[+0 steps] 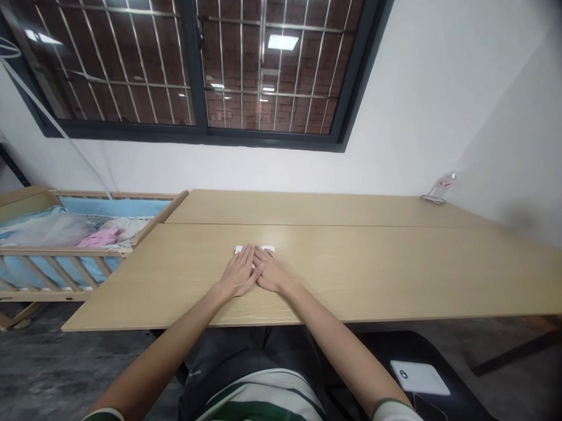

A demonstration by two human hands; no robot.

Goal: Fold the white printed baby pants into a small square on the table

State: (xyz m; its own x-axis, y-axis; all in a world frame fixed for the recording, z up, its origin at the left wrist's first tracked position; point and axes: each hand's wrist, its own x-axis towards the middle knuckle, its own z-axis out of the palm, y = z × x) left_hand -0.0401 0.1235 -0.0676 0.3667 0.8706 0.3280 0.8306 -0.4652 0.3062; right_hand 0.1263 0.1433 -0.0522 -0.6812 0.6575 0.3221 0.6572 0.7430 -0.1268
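My left hand [239, 272] lies flat with its fingers stretched forward, pressing on a thin white piece [269, 248] that looks like paper or tissue. Beside it my right hand [269, 273] also rests flat on the piece, and the two hands touch at the thumbs and fingers. Only the far corners of the white piece show; the hands cover its middle. Underneath is a light wood table [376, 270], and both hands are near its front edge, left of its centre.
A wooden cot [65, 252] with blue and pink bedding stands at the left. A clear bottle [440, 187] is at the table's far right. Behind the table is a barred window [273, 67]. A white phone [420, 377] lies on a black chair [396, 346] below the right edge.
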